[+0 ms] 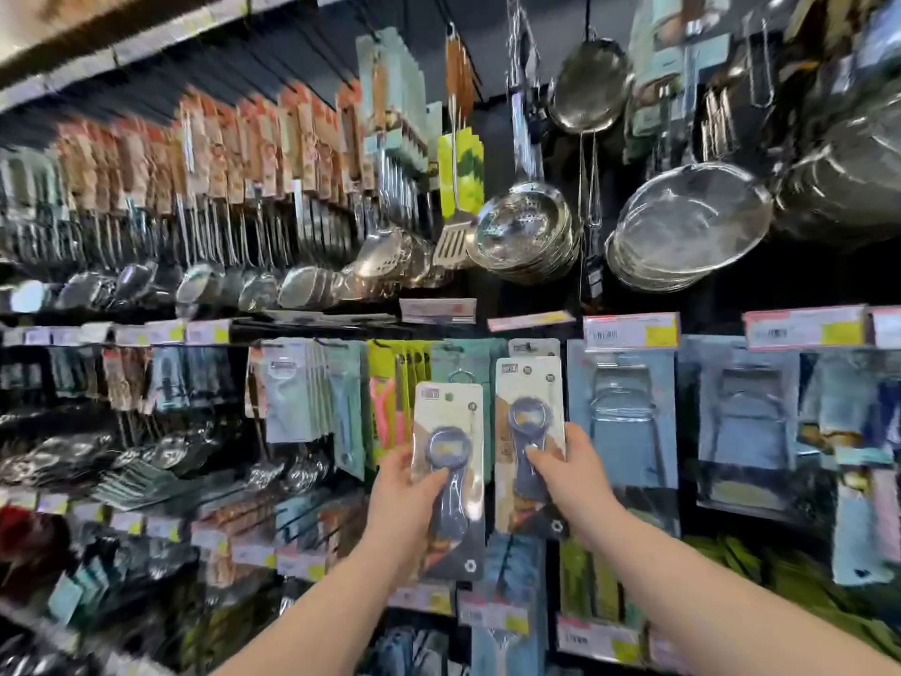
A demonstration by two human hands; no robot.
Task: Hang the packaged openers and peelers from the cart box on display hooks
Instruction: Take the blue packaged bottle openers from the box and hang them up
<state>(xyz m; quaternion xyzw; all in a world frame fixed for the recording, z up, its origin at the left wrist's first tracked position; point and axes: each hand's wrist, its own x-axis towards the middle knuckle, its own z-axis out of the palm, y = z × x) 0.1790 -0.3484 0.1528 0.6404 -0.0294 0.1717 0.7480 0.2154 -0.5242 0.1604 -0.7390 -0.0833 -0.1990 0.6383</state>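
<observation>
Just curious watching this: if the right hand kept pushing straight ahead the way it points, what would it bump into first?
Probably the right hand would press its packaged opener against the matching pack hanging just behind it on the display. Depth is hard to judge from this one view.

Motion blur smears the hanging utensils point(205, 187) to the upper left of the packaged opener point(451, 461) held up in the left hand point(407, 500), leaving their card labels unreadable. Print on the price tags point(631, 331) to that opener's upper right is too small to read. The hook above it is hidden. Both forearms run off the bottom edge.
</observation>
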